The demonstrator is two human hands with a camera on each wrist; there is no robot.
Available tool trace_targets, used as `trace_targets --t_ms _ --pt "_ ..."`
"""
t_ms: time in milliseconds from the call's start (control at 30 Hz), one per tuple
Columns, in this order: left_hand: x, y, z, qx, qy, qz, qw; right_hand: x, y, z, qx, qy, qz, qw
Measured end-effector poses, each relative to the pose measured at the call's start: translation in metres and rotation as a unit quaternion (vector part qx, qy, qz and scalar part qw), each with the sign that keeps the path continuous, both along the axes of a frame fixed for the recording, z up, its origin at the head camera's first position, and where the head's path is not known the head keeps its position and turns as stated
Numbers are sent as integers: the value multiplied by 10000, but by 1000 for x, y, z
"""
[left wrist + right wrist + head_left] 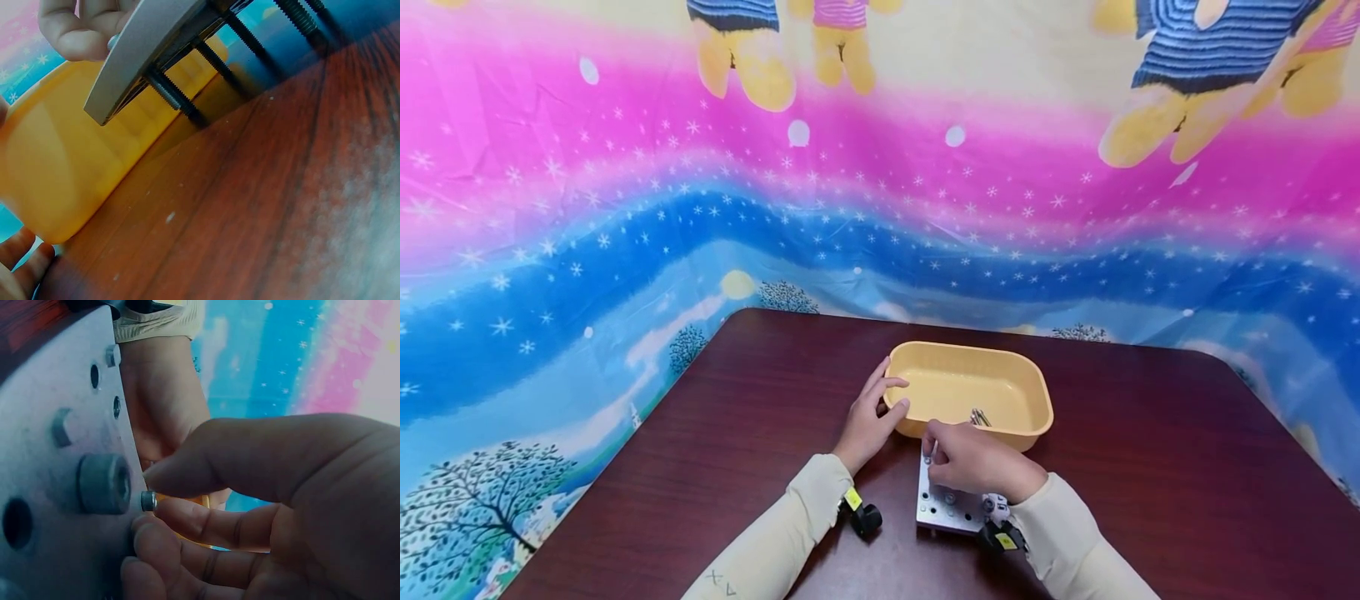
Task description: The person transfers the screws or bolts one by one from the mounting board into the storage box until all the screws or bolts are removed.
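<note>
A yellow plastic basin (973,350) sits in the middle of the table. At its left end my left hand (867,427) holds the rim, its fingers over the edge. In front of the basin a metal plate (951,518) with holes stands raised off the tabletop, threaded screws (215,61) sticking out below it. My right hand (973,458) is over the plate's far left part. Its thumb and forefinger pinch the head of a small screw (148,500) at the plate's edge. Beside that screw rises a larger socket-head bolt (105,484).
Several loose screws (980,417) lie inside the basin near its front wall. Each wrist wears a small black camera, the left one (867,521) close over the table (760,400). A patterned cloth (880,208) hangs behind the table.
</note>
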State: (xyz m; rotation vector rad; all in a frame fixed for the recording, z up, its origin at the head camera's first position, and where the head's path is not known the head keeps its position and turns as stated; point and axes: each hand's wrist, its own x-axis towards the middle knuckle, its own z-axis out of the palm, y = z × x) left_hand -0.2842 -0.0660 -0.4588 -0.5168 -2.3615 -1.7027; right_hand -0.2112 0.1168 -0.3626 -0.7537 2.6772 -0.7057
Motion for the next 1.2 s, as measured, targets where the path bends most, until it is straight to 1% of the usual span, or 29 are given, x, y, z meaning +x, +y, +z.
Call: trace_targets --t_ms 300,533,700,900,1067,1200 --pt "-1 -1 -1 25 45 -36 10000 1 -4 -4 38 441 -25 9990" --pt "-1 -1 -1 -16 145 -37 9999 0 -5 -6 -39 359 -155 9992" --pt "-2 -1 -2 12 181 -67 9998 1 -7 -8 3 489 -248 9985" --pt "-2 -1 -3 -1 185 -53 9998 0 -8 -10 -4 636 -266 9976" --pt "-3 -1 -3 32 166 -56 9998 1 -9 -10 54 608 -335 9976" --pt "-3 -1 -3 29 244 -40 9997 0 -9 -10 80 585 -341 9977"
